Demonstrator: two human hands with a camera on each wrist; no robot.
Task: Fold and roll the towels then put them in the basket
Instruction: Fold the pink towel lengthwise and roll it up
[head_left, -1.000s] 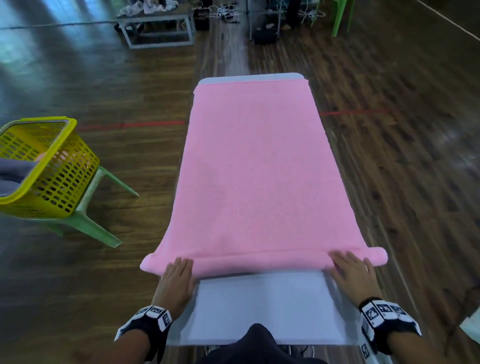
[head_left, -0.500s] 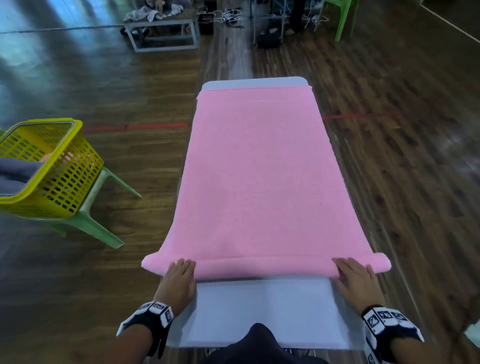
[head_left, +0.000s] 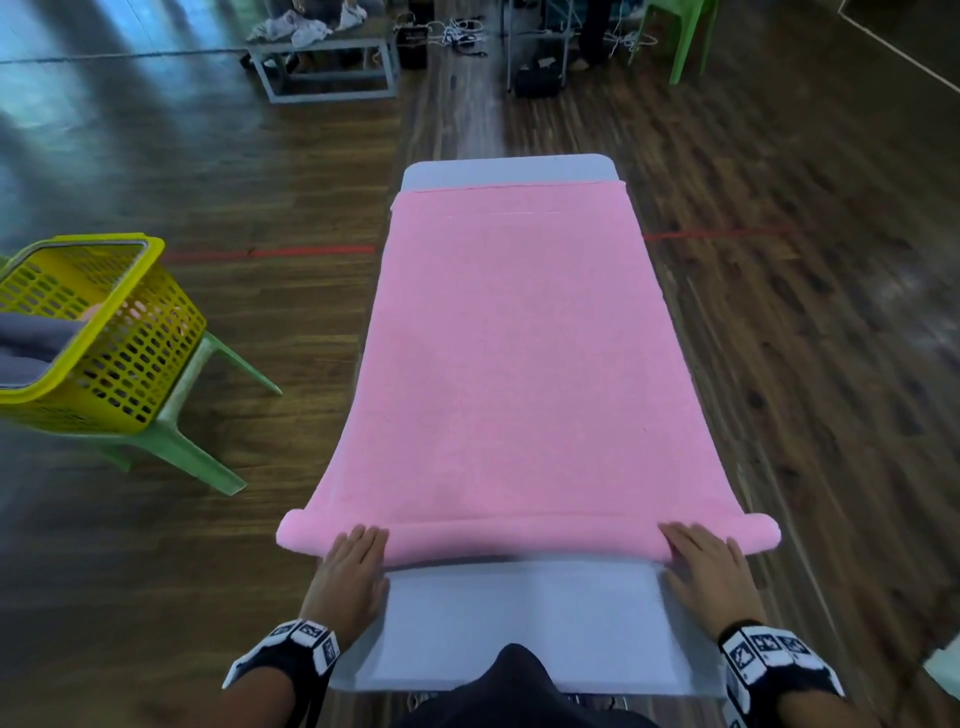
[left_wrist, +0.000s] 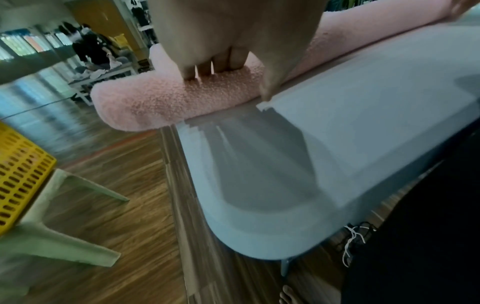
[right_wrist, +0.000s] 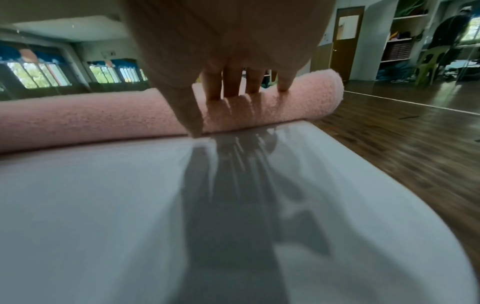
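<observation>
Dark wooden floorboards (head_left: 779, 364) ran all round the long white table (head_left: 519, 613) I stood at. Over it lay the long pink terry towel (head_left: 514, 353), stretched flat toward twelve o'clock, its near end wound into a thin roll that overhung both table sides. My left hand (head_left: 349, 577) sat at seven o'clock with flat fingers (left_wrist: 207, 67) pressing on the roll near its left end, thumb down against the table edge. My right hand (head_left: 709, 577) sat at five o'clock, spread fingers (right_wrist: 230, 86) laid straight on the roll near its right end. Neither hand was curled round anything; both lay flat and well apart. At nine o'clock, the yellow perforated plastic basket (head_left: 130, 358) rested on a green plastic chair (head_left: 176, 441), with grey cloth (head_left: 31, 343) showing inside it.
</observation>
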